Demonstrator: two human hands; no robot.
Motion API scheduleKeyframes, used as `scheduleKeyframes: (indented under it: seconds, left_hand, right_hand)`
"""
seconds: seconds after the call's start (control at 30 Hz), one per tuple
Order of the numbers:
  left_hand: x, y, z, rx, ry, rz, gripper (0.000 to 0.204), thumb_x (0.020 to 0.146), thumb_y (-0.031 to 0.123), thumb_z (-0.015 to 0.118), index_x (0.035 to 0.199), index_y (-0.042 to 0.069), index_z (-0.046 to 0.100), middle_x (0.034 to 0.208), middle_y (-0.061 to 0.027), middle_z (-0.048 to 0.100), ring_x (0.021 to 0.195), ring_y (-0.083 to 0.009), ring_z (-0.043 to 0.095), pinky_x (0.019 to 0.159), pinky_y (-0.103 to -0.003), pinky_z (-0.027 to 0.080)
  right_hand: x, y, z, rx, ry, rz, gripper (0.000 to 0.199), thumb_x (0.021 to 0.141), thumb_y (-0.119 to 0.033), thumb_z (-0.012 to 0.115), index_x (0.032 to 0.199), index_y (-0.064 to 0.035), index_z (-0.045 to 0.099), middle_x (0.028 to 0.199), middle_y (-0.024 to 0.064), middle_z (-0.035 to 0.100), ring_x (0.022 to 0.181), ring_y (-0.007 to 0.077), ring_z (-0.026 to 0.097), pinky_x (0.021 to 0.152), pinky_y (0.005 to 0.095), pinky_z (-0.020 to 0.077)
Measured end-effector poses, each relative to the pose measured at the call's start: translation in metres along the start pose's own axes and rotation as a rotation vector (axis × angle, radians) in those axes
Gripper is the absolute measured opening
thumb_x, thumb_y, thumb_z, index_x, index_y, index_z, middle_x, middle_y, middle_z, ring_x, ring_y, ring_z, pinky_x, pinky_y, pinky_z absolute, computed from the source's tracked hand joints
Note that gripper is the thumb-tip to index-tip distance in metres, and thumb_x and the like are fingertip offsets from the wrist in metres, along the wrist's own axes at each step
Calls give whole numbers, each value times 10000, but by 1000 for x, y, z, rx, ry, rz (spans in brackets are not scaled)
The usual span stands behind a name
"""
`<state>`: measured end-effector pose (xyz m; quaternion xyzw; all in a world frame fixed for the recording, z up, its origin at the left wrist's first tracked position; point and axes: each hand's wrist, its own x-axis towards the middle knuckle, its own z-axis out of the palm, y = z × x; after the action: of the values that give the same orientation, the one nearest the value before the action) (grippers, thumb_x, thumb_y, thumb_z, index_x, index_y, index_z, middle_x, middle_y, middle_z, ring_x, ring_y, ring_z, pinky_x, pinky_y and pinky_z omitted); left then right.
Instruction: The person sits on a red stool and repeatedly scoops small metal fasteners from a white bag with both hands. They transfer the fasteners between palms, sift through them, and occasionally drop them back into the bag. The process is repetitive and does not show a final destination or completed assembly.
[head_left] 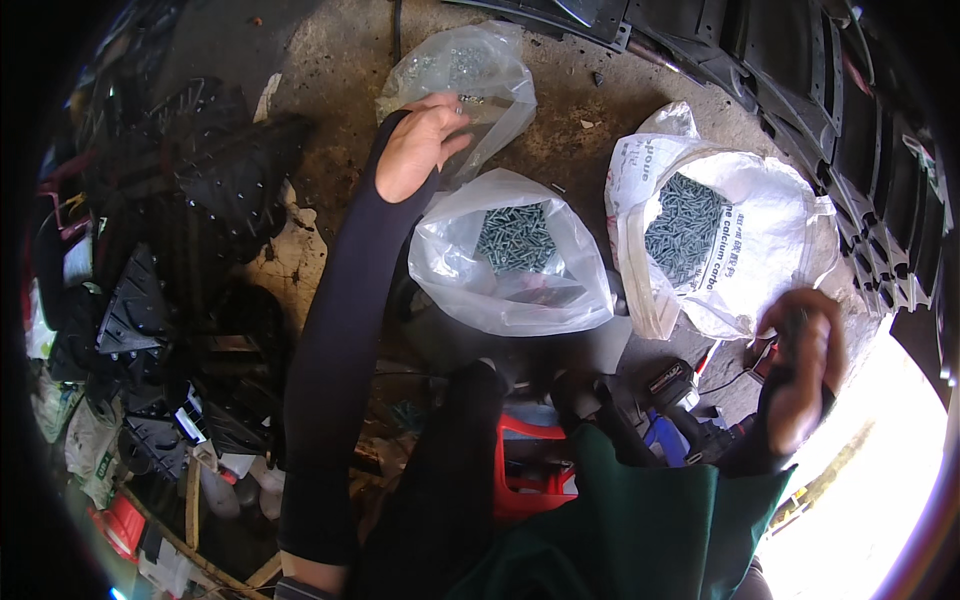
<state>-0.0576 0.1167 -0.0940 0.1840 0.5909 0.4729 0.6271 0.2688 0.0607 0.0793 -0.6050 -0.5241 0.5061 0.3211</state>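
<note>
My left hand (418, 145), in a dark sleeve, reaches over the near side of a clear plastic bag (510, 75) of small shiny metal pieces at the far middle. Its thumb and fingers are apart, and a few metal bits show by the fingertips. Nearer me stands an open clear plastic bag (450, 255) with grey screws (515, 238) in it. To its right, a white woven sack (770, 240) with a rolled-down rim holds many more screws (685, 230). My right hand (808, 360), blurred by motion, is curled around something dark beside the sack's near right edge.
Black plastic parts (140, 300) are heaped along the left. Stacked dark panels (780, 70) line the far right. A red plastic stool (510, 470) and blue-and-black tools (668, 437) lie near my legs. Stained concrete floor (335, 60) lies under the bags.
</note>
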Motion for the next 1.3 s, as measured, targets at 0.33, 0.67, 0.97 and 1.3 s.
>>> scheduleKeyframes:
  seconds: [0.33, 0.67, 0.97, 1.3]
  left_hand:
    - [-88, -5, 17, 544, 131, 537, 254, 931, 90, 577, 1148, -36, 614, 1089, -170, 682, 1025, -243, 658, 913, -328, 493]
    - [-106, -84, 22, 1707, -343, 405, 241, 787, 95, 581, 997, -2, 648, 736, -138, 673, 667, -267, 666, 871, -374, 454]
    - [-86, -111, 31, 1657, -187, 600, 163, 814, 133, 585, 916, 41, 674, 854, -142, 643, 769, -298, 660, 731, -416, 522]
    - [-49, -208, 19, 1219, -171, 875, 197, 838, 191, 589, 974, 63, 651, 947, -141, 646, 872, -315, 628, 767, -452, 492]
  right_hand:
    - [-35, 37, 67, -242, -645, -352, 445, 863, -33, 630, 1293, 42, 547, 1260, 220, 582, 1175, 400, 577, 1031, 424, 448]
    - [78, 175, 124, 120, -162, 176, 311, 1011, -225, 488, 1174, 3, 624, 1056, 152, 683, 969, 216, 644, 885, 352, 495]
    - [116, 233, 156, -906, -329, -131, 129, 806, -105, 617, 887, -17, 570, 835, 257, 651, 868, 453, 649, 719, 531, 530]
    - [18, 87, 121, -303, -99, -474, 176, 802, 50, 683, 940, -11, 593, 799, 120, 620, 680, 236, 637, 610, 331, 495]
